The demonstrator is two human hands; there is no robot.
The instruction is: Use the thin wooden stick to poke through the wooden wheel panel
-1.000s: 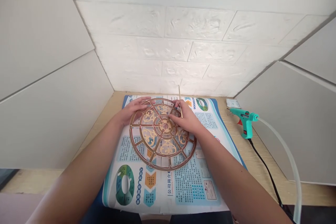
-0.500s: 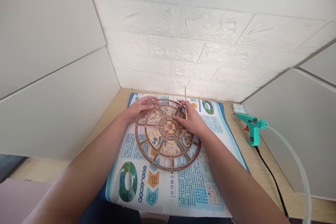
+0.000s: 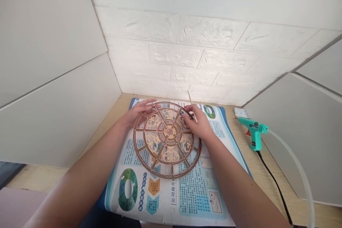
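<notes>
A: Where's the wooden fretwork wheel (image 3: 167, 140)?

B: Lower middle of the frame, lying flat on a printed poster (image 3: 197, 192).

A: How is it being held?

B: The left hand (image 3: 140, 112) curls over the rim at the wheel's upper left, and the right hand (image 3: 199, 124) sits on its upper right. They're well apart, with the wheel between them. I can't tell how firmly either one grips.

A: And that thin stick (image 3: 190, 98)?

B: It rises at a tilt just behind the right hand, near the top of the poster. Whether it's pinched or merely leaning, I can't tell.

A: What could go wrong from here?

B: A loose hold could let the stick slip, or let the wheel slide on the smooth poster. At the right of the frame, the glue gun (image 3: 253, 133) stands on the desk (image 3: 232, 108), close to the poster's edge. Its black cable (image 3: 275, 181) trails toward the lower right, so a snag could drag the gun over. The clear tube (image 3: 299, 167) arcing from its rear could get knocked too.
</notes>
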